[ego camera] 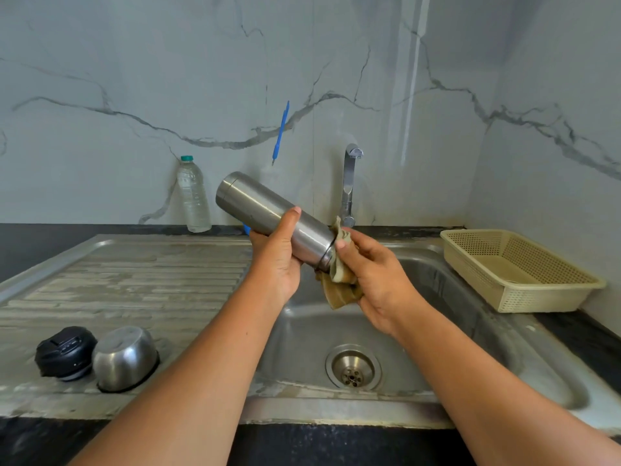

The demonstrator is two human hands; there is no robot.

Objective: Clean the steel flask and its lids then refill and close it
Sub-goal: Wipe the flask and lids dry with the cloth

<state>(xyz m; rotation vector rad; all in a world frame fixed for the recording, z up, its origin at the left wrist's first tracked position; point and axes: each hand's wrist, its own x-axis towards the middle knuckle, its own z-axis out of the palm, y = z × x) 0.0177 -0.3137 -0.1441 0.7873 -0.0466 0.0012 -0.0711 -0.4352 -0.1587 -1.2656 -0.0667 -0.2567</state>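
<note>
My left hand grips the steel flask around its middle and holds it tilted above the sink, base up to the left, mouth down to the right. At the flask's mouth my right hand pinches a brown cloth; the mouth itself is hidden by the cloth. On the draining board at the lower left lie the black inner lid and, touching it, the steel cup lid, rim down.
The sink basin with its drain lies below my hands. A tap stands behind it. A plastic water bottle stands at the wall, a beige basket sits right of the sink, and a blue tool hangs on the wall.
</note>
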